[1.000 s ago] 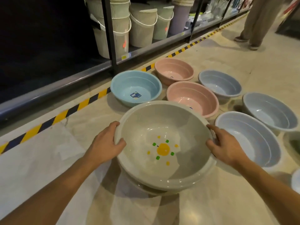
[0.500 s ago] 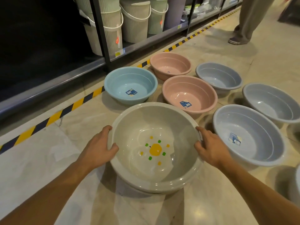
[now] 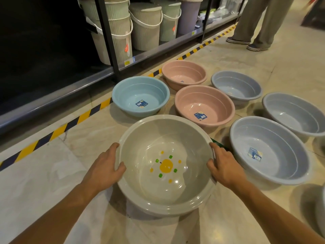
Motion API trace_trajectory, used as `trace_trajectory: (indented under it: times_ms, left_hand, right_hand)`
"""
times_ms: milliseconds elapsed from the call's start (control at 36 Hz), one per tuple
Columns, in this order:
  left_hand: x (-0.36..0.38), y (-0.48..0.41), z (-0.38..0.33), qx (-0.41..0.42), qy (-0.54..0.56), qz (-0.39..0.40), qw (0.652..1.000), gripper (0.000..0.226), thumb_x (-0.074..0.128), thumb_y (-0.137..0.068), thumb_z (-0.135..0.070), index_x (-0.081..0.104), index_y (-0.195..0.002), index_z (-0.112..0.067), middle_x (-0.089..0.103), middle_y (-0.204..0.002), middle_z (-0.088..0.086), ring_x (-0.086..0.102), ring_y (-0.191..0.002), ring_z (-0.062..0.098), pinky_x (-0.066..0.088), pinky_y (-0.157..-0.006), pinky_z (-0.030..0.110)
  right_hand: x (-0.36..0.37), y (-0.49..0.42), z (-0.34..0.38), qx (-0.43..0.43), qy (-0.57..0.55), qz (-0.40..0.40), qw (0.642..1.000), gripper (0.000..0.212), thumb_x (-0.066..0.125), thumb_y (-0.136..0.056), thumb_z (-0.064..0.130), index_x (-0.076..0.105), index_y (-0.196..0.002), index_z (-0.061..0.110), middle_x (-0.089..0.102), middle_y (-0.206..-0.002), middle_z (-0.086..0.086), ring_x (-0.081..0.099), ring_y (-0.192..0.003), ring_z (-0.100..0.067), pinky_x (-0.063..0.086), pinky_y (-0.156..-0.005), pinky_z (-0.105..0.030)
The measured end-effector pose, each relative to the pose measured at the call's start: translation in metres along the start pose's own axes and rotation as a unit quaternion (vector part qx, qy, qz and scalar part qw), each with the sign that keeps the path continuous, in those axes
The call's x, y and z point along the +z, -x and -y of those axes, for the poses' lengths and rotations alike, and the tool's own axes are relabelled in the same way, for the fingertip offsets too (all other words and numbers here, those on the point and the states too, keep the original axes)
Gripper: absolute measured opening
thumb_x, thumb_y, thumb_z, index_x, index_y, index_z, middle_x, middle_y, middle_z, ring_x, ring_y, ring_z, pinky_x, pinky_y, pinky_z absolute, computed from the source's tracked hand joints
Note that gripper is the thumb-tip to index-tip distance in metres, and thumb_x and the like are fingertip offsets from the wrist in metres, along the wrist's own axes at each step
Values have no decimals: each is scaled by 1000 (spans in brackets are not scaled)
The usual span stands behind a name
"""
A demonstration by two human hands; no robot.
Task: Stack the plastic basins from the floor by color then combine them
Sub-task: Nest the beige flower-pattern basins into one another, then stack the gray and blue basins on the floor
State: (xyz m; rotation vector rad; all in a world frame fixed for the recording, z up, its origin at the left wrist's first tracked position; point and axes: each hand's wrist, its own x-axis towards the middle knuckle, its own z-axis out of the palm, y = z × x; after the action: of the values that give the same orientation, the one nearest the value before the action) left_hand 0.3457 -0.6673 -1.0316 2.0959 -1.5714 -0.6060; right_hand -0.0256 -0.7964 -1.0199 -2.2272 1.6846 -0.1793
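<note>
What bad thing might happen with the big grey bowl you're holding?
1. The left hand and right hand grip only the thin rim of the grey basin, so it might slip or tip.
2. The nearest lavender basin sits close beside the right hand, and a pink basin lies just ahead. A careless swing could knock them.

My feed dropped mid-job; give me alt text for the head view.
The left hand and right hand grip opposite sides of a large grey basin with a yellow flower print. Past it on the floor sit a light blue basin, two pink basins and three blue-grey basins; buckets fill the shelf behind.
</note>
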Motion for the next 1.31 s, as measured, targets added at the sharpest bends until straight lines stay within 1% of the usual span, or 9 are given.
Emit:
trace_trajectory:
  times_ms: [83,250,361,556,778,944,1139,1222,1306]
  left_hand:
    - [1,0,-1,-6,-5,4,1000,59,63,-87,-40,30,-136,-35,57,-110,-12,57,-95,8,45,-76,25]
    - [-2,2,-4,-24,-16,18,999,60,63,-87,-45,29,-137,-39,57,-116,-13,58,-101,10,52,-84,31]
    - [-13,2,-12,-35,-120,25,992,57,55,-89,-54,35,-138,-32,56,-115,-8,55,-100,13,52,-84,34]
    - [-77,-19,-69,-24,-258,10,966,54,48,-90,-60,50,-134,-30,59,-129,-4,58,-112,18,50,-89,35]
    - [-239,-24,-217,50,-317,12,947,43,45,-91,-55,57,-124,-30,62,-119,-6,60,-103,16,52,-85,33]
    - [-415,-19,-373,102,-340,20,935,33,47,-87,-57,58,-96,-27,57,-91,-6,56,-83,17,51,-73,34]
    - [-599,57,-563,144,-276,39,950,29,48,-87,-52,60,-101,-29,64,-100,-6,59,-89,20,48,-72,34]
    - [-646,104,-622,165,-291,48,941,38,49,-90,-52,59,-113,-23,64,-112,-2,60,-99,22,51,-84,39]
    - [-670,142,-659,186,-282,68,939,34,47,-90,-56,54,-107,-28,63,-110,-4,58,-94,19,51,-80,37]
  right_hand:
    - [0,0,1,5,4,4,1000,61,46,-96,41,26,-151,28,57,-127,-7,53,-109,-25,50,-92,-45]
    - [-2,-1,4,15,19,36,999,63,46,-99,41,19,-155,30,53,-128,-6,52,-108,-21,51,-95,-41]
    - [-13,0,12,21,60,58,996,60,42,-101,45,18,-154,31,50,-127,-4,51,-112,-21,50,-85,-36]
    - [-92,-9,41,-32,135,16,990,37,46,-100,41,54,-133,26,64,-124,-2,64,-103,-24,58,-83,-41]
    - [-287,-7,112,-69,189,8,980,31,49,-98,39,65,-116,20,68,-110,-3,66,-88,-23,59,-76,-39]
    - [-507,26,182,-73,199,-9,977,35,45,-101,38,62,-125,19,64,-124,-7,62,-110,-30,52,-81,-37]
    - [-742,129,259,-49,192,-21,980,35,48,-98,39,60,-122,17,64,-120,-11,61,-108,-35,51,-80,-40]
    - [-807,187,283,-32,191,-19,981,35,48,-97,38,61,-120,16,64,-119,-12,62,-107,-36,53,-82,-41]
    - [-850,240,294,-12,185,-25,982,35,47,-96,39,62,-118,17,65,-117,-12,63,-104,-36,53,-81,-40]
